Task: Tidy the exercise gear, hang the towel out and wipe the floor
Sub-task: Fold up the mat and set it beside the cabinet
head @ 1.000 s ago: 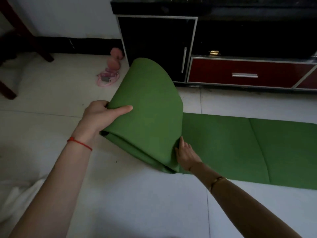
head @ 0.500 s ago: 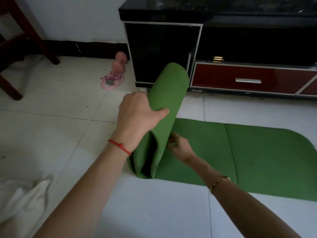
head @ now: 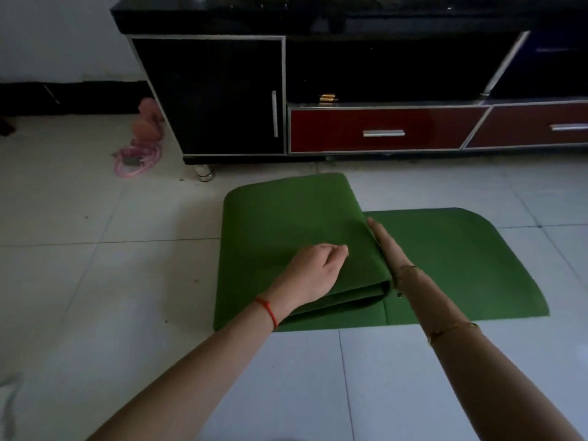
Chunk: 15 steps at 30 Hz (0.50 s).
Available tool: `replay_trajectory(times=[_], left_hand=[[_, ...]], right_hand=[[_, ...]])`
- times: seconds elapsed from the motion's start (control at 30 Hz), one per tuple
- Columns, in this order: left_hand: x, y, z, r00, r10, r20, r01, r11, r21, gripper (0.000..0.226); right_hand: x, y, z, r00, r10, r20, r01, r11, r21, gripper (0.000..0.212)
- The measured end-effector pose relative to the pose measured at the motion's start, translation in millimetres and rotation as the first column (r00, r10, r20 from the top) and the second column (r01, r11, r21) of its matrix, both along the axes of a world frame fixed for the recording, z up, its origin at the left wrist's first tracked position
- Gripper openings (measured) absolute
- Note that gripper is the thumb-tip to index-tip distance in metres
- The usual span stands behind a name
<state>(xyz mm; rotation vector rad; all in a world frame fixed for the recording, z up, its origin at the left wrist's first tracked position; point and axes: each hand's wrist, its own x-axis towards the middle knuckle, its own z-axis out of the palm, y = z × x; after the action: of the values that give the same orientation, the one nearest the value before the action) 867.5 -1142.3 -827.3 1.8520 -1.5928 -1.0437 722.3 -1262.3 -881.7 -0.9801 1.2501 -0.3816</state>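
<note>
1. Head view: a black cabinet [head: 219,93] with red drawers [head: 381,130] stands along the far edge of the tiled floor [head: 95,281]; a pink dumbbell [head: 147,120] and a pink skipping rope [head: 135,157] lie by its left end.
2. The green mat [head: 286,224] lies on the floor in front of the cabinet, folded in thick layers on the left, with one rounded end flat to the right.
3. The left hand [head: 315,272] rests on the folded stack, fingers loosely curled, holding nothing.
4. The right hand [head: 386,246] lies straight against the fold's right edge.
</note>
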Motion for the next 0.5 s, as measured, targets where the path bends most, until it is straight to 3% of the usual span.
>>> replay_trajectory(times=[0.07, 0.2, 0.3, 0.37, 0.5], left_hand=[[6.4, 3.2, -24.9, 0.994, 0.108, -0.006, -0.109, 0.992, -0.065, 0.032], [60.2, 13.4, -72.7, 0.842, 0.468, 0.267, -0.382, 0.868, -0.317, 0.04], [104.6, 29.8, -102.3, 0.748, 0.595, 0.295, -0.608, 0.792, -0.055, 0.057], [120.8, 42.1, -113.5, 0.723, 0.671, 0.163, -0.69, 0.691, 0.216, 0.073], [126.0, 60.3, -120.6, 0.619, 0.768, -0.164, -0.594, 0.595, 0.541, 0.097]], right_hand=[[-15.8, -2.3, -10.1, 0.981, 0.066, -0.184, -0.076, 0.996, -0.052, 0.092], [-25.6, 0.7, -27.5, 0.939, 0.074, -0.336, -0.138, 0.975, -0.172, 0.07], [-26.4, 8.4, -41.6, 0.921, 0.101, -0.375, -0.181, 0.966, -0.185, 0.062], [-28.0, 16.7, -48.4, 0.912, 0.087, -0.4, -0.195, 0.951, -0.238, 0.057], [-29.3, 25.1, -56.1, 0.879, 0.058, -0.473, -0.238, 0.913, -0.332, 0.058]])
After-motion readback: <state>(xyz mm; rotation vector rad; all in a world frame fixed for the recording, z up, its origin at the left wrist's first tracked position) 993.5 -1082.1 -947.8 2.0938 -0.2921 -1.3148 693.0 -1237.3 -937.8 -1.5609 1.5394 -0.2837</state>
